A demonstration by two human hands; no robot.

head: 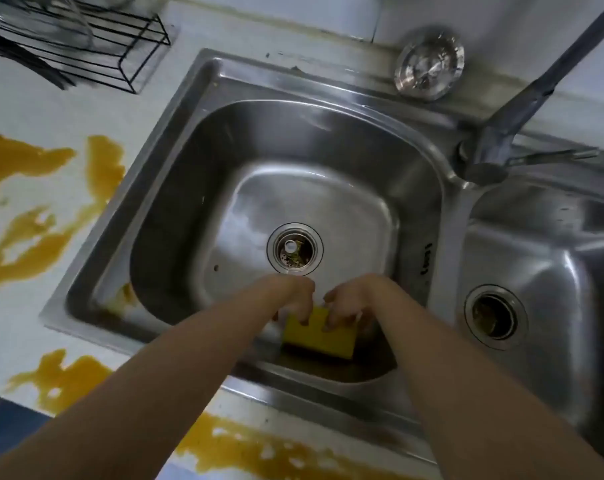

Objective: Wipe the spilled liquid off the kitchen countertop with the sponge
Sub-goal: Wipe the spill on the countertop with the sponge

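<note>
Now both hands are low in the frame centre, over the left sink (196, 140) basin. The left hand (295, 296) and right hand (354, 299) pinch the yellow sponge (319, 336) with curled fingertips along its upper edge. Orange spill (34, 237) lies on the counter (34, 109) at left.

Yellow sponge (319, 332) lies in the sink basin; orange spilled liquid (41, 216) streaks the countertop (34, 109).

The white countertop (44, 109) carries orange spilled liquid (34, 216) left of the steel sink (176, 109), with a black wire rack (127, 39) at the back.
</note>
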